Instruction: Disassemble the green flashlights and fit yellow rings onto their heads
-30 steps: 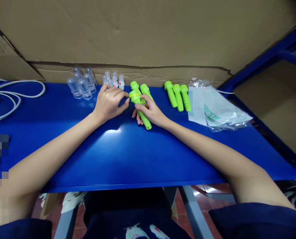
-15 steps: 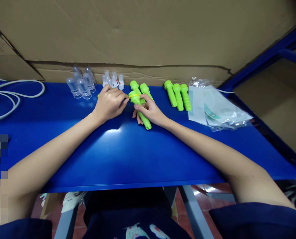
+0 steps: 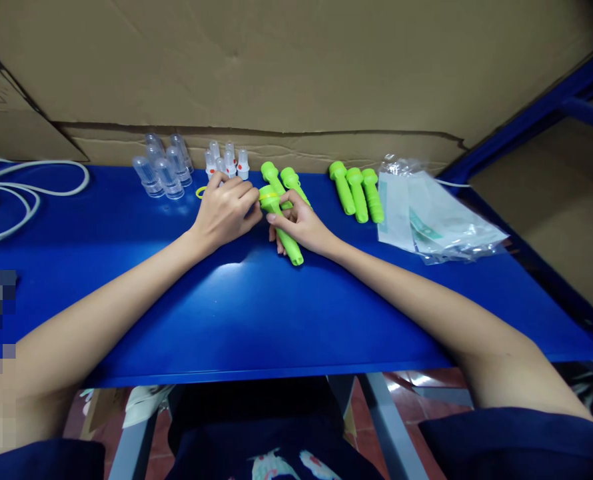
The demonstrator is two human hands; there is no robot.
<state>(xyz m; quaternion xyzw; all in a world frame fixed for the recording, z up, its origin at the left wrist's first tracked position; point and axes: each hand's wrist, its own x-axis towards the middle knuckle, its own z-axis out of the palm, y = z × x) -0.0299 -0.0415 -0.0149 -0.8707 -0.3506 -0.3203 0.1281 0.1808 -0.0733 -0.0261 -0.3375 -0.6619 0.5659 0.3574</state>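
Note:
My right hand (image 3: 299, 223) is wrapped round the body of a lime-green flashlight (image 3: 287, 243), its wide head up and left, its tail toward me. A thin yellow band (image 3: 270, 196) circles the flashlight's head. The closed fingers of my left hand (image 3: 228, 207) pinch at the left side of this band. Behind my left hand a yellow ring (image 3: 200, 193) lies partly hidden on the table. Two more green flashlights (image 3: 270, 175) lie just behind the held one.
Clear plastic domed tubes (image 3: 169, 177) stand at the back left of the blue table (image 3: 216, 333). Small white-based bulb pieces (image 3: 243, 165) stand beside them. Three green flashlights (image 3: 357, 193) and plastic bags (image 3: 436, 213) lie to the right. Cardboard (image 3: 276, 67) forms the back; a white cable (image 3: 36, 170) coils left.
My left hand has shifted slightly right and down, uncovering more of the yellow ring behind it. The held flashlight has tipped slightly, its tail a little lower; my right hand keeps its grip.

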